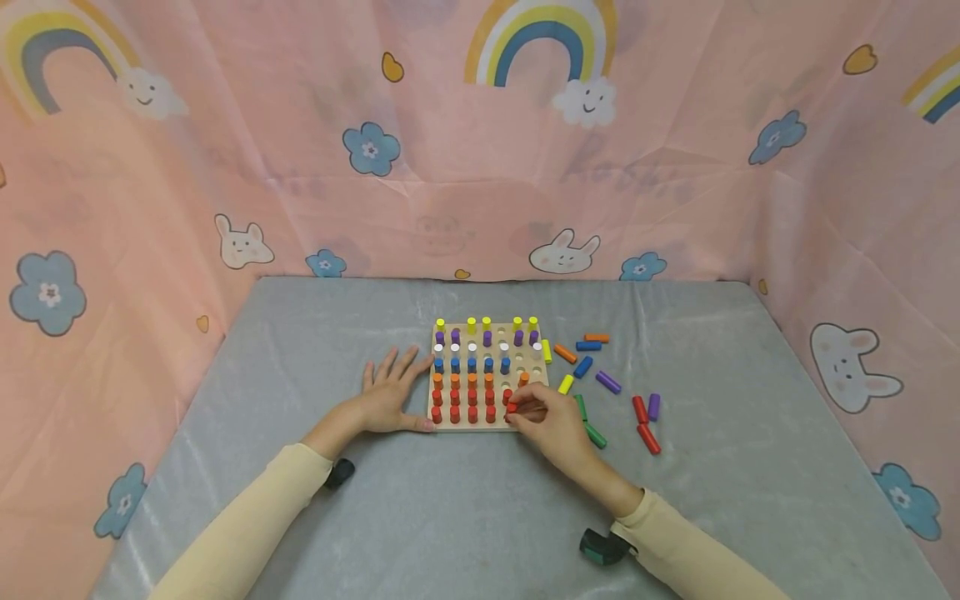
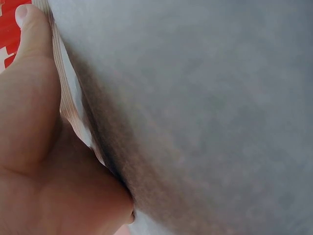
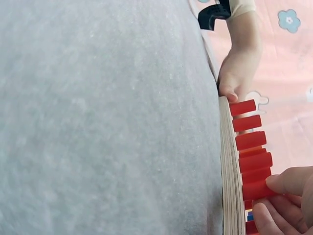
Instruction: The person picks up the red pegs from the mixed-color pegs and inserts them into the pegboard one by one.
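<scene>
A wooden pegboard (image 1: pixel 480 429) lies on the table with rows of yellow, purple, white, blue, orange and red pegs standing in it; some holes show bare, mostly toward its right side. My left hand (image 1: pixel 390 400) rests at the board's left edge, fingers spread and thumb at the near corner; the left wrist view shows the thumb against the board's side. With thumb and fingertips, my right hand (image 1: pixel 551 417) pinches a red peg (image 3: pixel 257 188) at the nearest row, right of the standing red pegs. Whether its bottom sits in a hole cannot be told.
Loose pegs lie right of the board: orange (image 1: pixel 597 338), blue (image 1: pixel 588 346), purple (image 1: pixel 608 382), yellow (image 1: pixel 566 384), green (image 1: pixel 596 436) and red (image 1: pixel 648 439). The grey cloth-covered table (image 1: pixel 450 525) meets a pink patterned curtain (image 1: pixel 450 167) at the back and sides.
</scene>
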Demonstrator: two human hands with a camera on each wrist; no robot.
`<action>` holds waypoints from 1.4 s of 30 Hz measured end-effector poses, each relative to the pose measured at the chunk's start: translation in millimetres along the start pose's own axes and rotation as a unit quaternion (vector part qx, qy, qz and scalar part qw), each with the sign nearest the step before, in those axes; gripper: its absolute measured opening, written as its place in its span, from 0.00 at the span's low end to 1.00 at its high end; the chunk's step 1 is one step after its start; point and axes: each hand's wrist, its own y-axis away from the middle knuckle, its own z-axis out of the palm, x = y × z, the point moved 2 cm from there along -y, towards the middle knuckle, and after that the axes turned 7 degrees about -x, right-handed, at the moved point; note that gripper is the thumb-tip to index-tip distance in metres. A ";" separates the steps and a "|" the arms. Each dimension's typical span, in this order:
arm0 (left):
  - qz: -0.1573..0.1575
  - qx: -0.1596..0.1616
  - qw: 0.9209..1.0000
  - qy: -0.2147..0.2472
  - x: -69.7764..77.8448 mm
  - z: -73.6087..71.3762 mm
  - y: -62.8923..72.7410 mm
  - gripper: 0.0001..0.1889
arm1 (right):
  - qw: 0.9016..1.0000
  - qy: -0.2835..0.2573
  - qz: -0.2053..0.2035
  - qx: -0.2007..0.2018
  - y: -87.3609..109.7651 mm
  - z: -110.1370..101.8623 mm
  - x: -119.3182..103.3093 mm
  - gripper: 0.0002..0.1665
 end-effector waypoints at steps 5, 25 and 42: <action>-0.001 -0.001 1.000 0.001 0.1 -0.5 0.6 0.59 | 1.000 0.008 -0.001 -0.001 0.0 0.6 -1.4 0.13; 0.013 0.002 1.000 0.020 -5.8 1.5 -0.6 0.62 | 1.000 0.024 -0.010 -0.013 1.0 5.1 2.3 0.12; 0.015 0.009 1.000 0.020 -10.3 6.6 -5.5 0.60 | 0.999 0.040 -0.029 0.003 2.8 -10.4 0.3 0.12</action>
